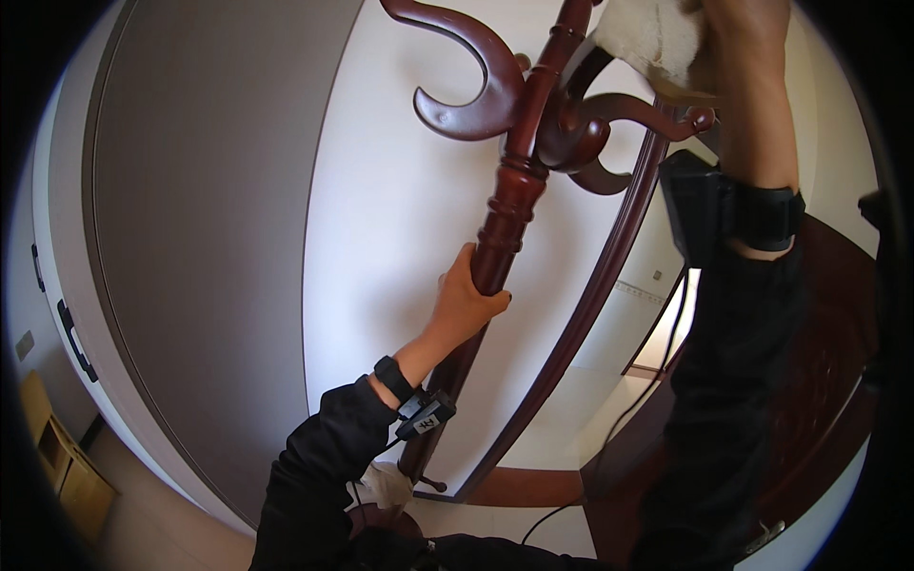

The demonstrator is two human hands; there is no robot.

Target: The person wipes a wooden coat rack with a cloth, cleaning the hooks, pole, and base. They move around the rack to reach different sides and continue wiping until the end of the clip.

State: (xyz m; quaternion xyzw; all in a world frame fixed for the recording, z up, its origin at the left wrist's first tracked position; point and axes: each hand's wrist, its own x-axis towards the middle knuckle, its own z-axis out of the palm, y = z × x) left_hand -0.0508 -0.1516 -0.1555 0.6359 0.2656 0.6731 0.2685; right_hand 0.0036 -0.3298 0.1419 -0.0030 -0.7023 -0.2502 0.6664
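Note:
A dark red wooden coat stand (519, 190) rises through the middle of the view, with curved hooks branching from its upper pole. My left hand (464, 303) is wrapped round the pole below the turned rings. At the upper right, my right hand (752, 29) grips a cream-coloured cloth (652, 43), which lies against or just over the upper hooks. The picture's edge cuts off part of that hand, and the cloth hides some of the hook behind it. Both wrists wear black straps with small devices.
A grey-brown panel (209, 209) stands on the left, beside a white door with a black handle (76, 341). A small wooden stool (71, 476) is at lower left. Dark red carved furniture (819, 381) fills the right. Another pale cloth (386, 485) lies near the stand's base. A black cable (633, 404) hangs across.

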